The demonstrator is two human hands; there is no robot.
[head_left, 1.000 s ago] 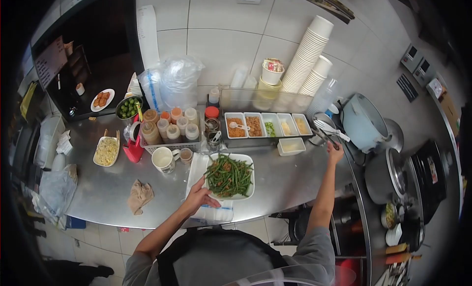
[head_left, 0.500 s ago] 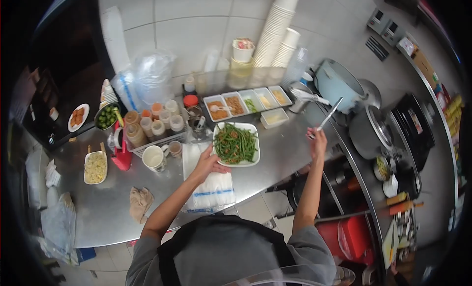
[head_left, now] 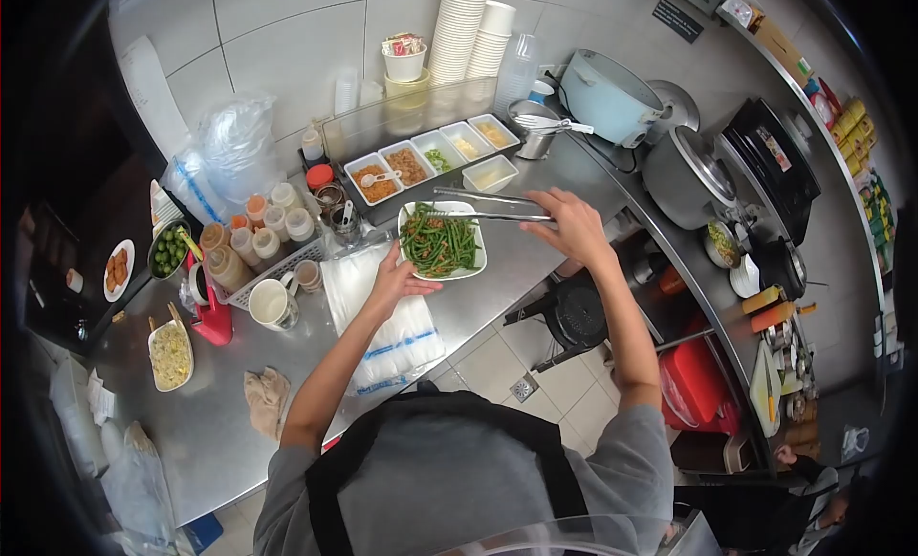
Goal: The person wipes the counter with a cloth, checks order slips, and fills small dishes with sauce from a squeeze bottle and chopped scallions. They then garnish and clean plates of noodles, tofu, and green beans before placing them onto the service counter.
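Note:
A white square dish (head_left: 482, 252) full of cooked green beans (head_left: 440, 245) is held by my left hand (head_left: 394, 286), whose fingers grip its lower left edge and underside. From the right, my right hand (head_left: 574, 227) is closed around the back end of metal tongs (head_left: 497, 217). The two arms of the tongs are spread, with one tip over the beans near the dish's far rim and the other just beyond it. Below the dish lies a stack of white plastic bags with blue stripes (head_left: 397, 350).
Behind the dish stand topping trays (head_left: 411, 166) and a small white tub (head_left: 490, 176). To the left are sauce bottles (head_left: 229, 267), a white mug (head_left: 273, 305), a cloth (head_left: 267, 400) and a dish of pale food (head_left: 171, 355). Pots (head_left: 687, 174) line the right side; a black stool (head_left: 577, 317) stands below.
My right hand has brought the tongs from upright at the right to nearly level over the dish. The view has shifted, and my left hand still holds the dish.

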